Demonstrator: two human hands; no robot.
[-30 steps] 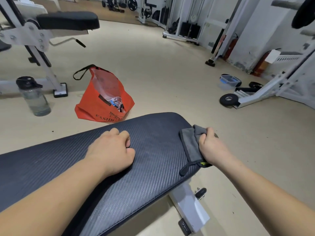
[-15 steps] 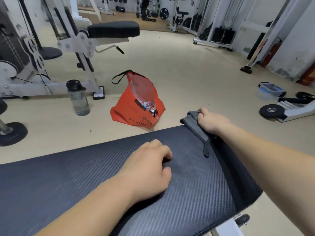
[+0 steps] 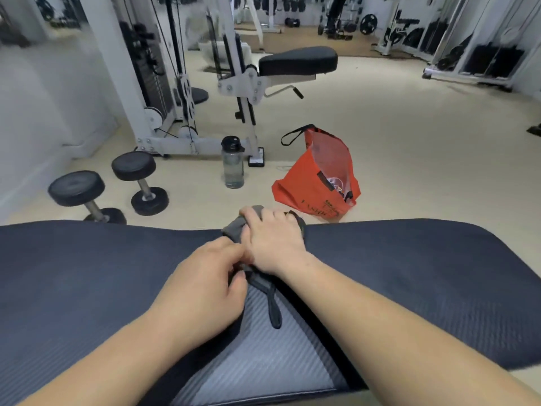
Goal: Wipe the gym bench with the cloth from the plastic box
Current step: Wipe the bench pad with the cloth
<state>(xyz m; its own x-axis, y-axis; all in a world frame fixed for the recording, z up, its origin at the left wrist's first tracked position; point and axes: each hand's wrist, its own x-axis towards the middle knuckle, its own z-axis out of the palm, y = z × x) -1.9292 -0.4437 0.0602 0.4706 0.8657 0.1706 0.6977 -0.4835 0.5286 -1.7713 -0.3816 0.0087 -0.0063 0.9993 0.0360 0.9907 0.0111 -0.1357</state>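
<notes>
The black textured gym bench stretches across the lower half of the view. A grey cloth lies bunched at the bench's far edge, with a dark strap trailing toward me. My right hand presses down on the cloth and grips it. My left hand rests on the bench right beside it, its fingers pinching the near end of the cloth. The plastic box is out of view.
On the floor beyond the bench sit an orange bag, a clear water bottle and two black dumbbells. A white exercise machine with a black pad stands behind them. More gym equipment lines the back wall.
My right hand has slid the cloth leftward along the bench's far edge to the middle. My left hand has come up against it and now touches the cloth. The view has swung left.
</notes>
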